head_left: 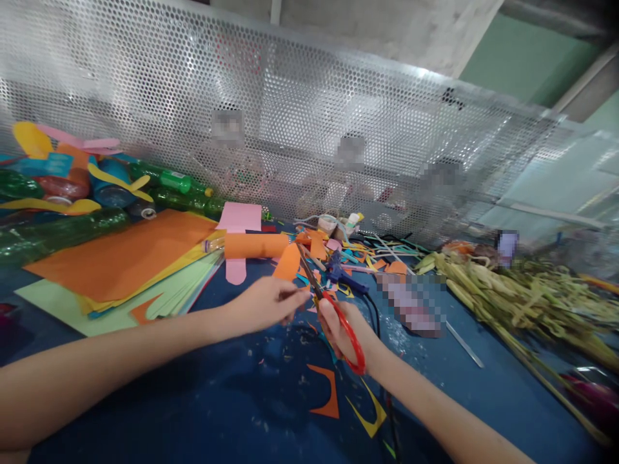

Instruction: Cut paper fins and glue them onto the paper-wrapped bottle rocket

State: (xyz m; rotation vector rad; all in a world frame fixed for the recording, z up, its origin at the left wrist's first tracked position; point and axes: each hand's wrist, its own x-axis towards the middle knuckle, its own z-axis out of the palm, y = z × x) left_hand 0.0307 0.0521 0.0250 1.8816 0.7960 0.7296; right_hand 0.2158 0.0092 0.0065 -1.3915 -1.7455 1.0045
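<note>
Red-handled scissors [349,335] are in my right hand [345,325], with my fingers through the loops. Their dark blades point up and away, beside a rounded orange paper piece [289,261]. My left hand [265,301] is closed, its thumb and fingers drawn together close to the blades. The lower end of the orange piece passes behind this hand; whether the fingers grip it is hidden. Just beyond lies a bottle wrapped in orange paper [256,245], with pink paper pieces [236,272] at its near and far sides.
Left are stacked coloured sheets [126,258] and green bottles [62,232]. A blue glue gun [345,277] with a black cord lies among paper scraps. Orange [329,390] and yellow offcuts [372,415] lie in front. Dried husks [532,296] cover the right. People sit behind a perforated metal panel [300,116].
</note>
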